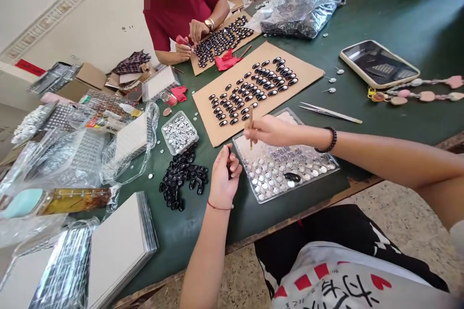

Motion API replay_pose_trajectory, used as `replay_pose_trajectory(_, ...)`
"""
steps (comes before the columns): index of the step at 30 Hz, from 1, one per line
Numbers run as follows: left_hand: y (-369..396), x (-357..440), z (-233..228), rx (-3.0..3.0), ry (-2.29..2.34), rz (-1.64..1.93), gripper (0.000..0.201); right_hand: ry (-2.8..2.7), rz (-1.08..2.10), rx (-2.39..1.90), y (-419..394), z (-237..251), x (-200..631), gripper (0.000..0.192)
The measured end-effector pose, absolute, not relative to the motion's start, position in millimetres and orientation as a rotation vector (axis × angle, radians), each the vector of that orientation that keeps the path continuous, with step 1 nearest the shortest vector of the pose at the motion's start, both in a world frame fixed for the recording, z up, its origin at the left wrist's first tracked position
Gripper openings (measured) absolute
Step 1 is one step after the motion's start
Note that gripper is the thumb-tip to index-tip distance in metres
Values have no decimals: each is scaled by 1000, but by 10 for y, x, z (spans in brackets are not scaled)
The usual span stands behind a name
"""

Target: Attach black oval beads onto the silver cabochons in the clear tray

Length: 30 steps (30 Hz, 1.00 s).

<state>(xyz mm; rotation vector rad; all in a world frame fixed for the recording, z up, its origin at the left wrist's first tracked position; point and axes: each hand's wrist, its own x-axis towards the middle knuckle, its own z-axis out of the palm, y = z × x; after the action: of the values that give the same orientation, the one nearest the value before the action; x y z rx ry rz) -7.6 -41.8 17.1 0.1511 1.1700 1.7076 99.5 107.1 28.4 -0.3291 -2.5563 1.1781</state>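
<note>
Two cardboard sheets (308, 75) (197, 65), one tweezers (329, 113), one phone (379, 63).

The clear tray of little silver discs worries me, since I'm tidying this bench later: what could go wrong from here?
The clear tray sits close to the table edge; a nudge from the right forearm might tip discs onto the floor. The right hand holds a thin stick upright over the discs, and a slip could scatter them. The left hand pinches one black piece, which could drop into the loose black pile.
</note>
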Motion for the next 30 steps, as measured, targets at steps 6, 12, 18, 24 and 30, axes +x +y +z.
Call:
replay_pose_trajectory(6,-422,-149,61,392,1368,1668,20,-2695,994,-76,798,161,1029,23)
replay_pose_trajectory(12,-451,-151,41,854,1946,1451,27,-2566,1017,-90,806,122,1207,21)
replay_pose_trajectory(18,-426,-68,62,1455,2260,968,27,-2588,863,-109,794,117,1299,23)
replay_pose_trajectory(24,-415,-104,5,1546,2471,722,20,-2633,632,-87,783,67,1309,24)
replay_pose_trajectory(30,-415,-103,18,1275,2355,933,25,-2563,738,-259,787,99,1297,28)
